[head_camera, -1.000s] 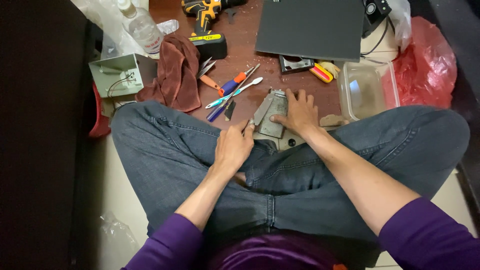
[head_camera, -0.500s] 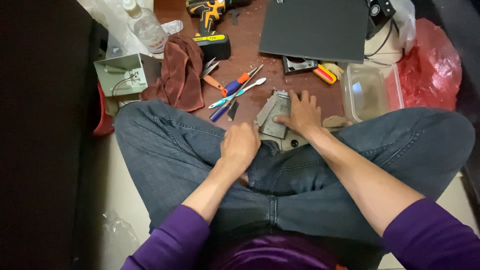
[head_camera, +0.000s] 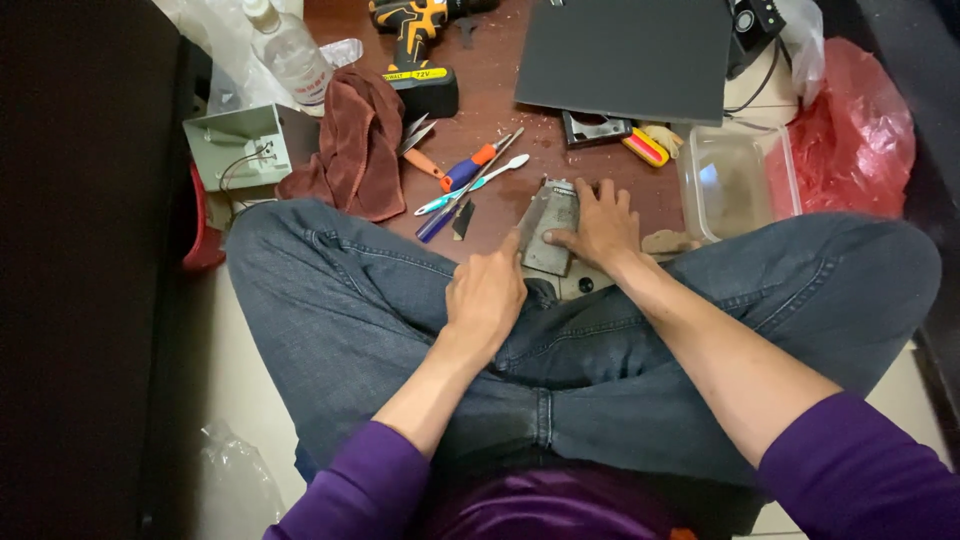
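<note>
Head view: we see a grey metal part (head_camera: 550, 225) on the floor between the crossed knees. Our right hand (head_camera: 598, 222) lies flat on it, fingers spread. Our left hand (head_camera: 487, 290), loosely curled, touches its edge with the forefinger. Screwdrivers (head_camera: 470, 180) lie just beyond.

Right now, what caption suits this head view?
Cross-legged person's right hand presses a grey metal part; left hand touches its edge.

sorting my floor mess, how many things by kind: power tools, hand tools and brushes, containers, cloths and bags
power tools: 1, the cordless drill
hand tools and brushes: 3, screwdriver, toothbrush, pliers
containers: 2, clear tub, bottle
cloths and bags: 2, brown cloth, red bag
total: 8
</note>
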